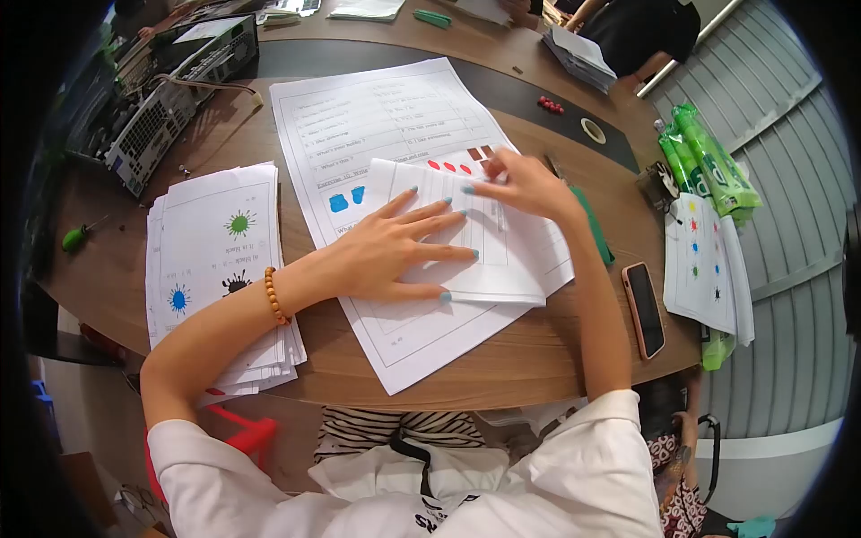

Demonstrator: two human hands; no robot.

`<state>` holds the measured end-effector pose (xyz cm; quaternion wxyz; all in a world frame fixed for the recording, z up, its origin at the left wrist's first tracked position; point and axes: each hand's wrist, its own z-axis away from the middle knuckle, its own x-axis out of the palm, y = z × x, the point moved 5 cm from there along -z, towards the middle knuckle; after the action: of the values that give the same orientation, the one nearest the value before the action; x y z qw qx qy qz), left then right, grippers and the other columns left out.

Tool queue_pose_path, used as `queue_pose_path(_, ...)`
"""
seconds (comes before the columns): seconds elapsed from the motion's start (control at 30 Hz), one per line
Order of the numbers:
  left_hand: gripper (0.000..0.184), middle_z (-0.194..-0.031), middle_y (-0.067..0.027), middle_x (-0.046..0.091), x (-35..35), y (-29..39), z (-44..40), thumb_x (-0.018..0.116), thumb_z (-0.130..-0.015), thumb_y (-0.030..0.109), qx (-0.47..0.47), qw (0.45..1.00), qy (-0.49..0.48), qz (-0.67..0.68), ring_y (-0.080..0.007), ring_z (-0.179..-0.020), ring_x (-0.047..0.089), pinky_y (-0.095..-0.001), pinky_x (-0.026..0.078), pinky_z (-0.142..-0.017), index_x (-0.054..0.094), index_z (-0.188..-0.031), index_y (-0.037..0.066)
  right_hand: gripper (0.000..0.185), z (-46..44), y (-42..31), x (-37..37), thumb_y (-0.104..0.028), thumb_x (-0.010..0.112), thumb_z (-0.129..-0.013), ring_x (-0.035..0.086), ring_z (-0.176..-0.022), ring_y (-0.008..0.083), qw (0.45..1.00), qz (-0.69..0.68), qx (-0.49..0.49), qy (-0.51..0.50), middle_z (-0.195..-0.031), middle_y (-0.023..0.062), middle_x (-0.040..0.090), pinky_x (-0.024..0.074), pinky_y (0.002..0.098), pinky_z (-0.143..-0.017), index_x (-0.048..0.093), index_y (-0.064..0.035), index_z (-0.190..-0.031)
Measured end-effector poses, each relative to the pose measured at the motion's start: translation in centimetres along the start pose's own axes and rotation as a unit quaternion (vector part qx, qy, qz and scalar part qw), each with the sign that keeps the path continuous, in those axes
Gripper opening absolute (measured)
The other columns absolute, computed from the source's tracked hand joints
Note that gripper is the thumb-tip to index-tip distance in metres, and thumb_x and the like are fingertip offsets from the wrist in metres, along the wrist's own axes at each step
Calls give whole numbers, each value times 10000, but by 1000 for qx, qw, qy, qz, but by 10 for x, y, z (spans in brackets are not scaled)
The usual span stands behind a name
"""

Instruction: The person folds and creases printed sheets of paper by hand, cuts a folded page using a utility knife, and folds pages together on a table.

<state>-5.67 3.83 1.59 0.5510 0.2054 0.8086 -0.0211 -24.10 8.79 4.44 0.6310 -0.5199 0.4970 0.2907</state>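
1. My left arm [224,330] bends sharply at the elbow [163,378], the forearm slanting forward and across to my right.
2. My left grip [386,255] lies flat, palm down, its fingers [444,252] fanned wide.
3. My right arm [603,309] reaches forward, the wrist [568,208] turned inward.
4. My right grip [527,186] is half curled, its thumb [487,191] stretched leftward, just beside my left fingertips.
5. Pale blue fingernails [474,255] show on both.

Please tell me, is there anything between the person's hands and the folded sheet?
Nothing visible stands in between. The left hand lies spread on the folded sheet; the right hand is at its upper right part. The phone lies aside, to the right.
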Motion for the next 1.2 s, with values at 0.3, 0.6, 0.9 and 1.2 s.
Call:
queue_pose_path(0.3,353,-1309,-157,432,-32,-28,5,472,-875,175,-119,950,270,104,-317,-1258,349,-460,244,-1044,500,-1223,118,241,76,32,-7,-190,712,-728,466,-660,102,989,-147,12,-21,-702,5,518,377,242,-608,565,-33,-836)
queue_pose_path(0.6,382,-1325,-182,391,-38,-59,23,339,-932,250,-255,820,449,246,-289,-1276,314,-367,226,-1050,454,-1227,36,128,130,91,-68,-143,569,-852,519,-638,65,937,-270,173,138,-751,7,560,394,182,-549,520,-68,-942)
queue_pose_path(0.9,396,-1312,-182,396,-22,-69,28,347,-933,271,-359,756,415,356,-258,-1205,389,-316,295,-991,430,-1253,52,549,119,31,-74,-209,647,-781,404,-1206,324,955,85,4,285,-1279,192,443,318,385,-999,417,-24,-1245)
queue_pose_path(1.2,376,-1121,-178,534,-29,-86,31,382,-906,216,-393,699,448,396,-194,-1018,497,-276,362,-899,467,-1221,28,426,143,-82,27,-155,634,-762,491,-1138,305,939,165,-299,-33,-1209,168,516,431,408,-925,520,-6,-1144)
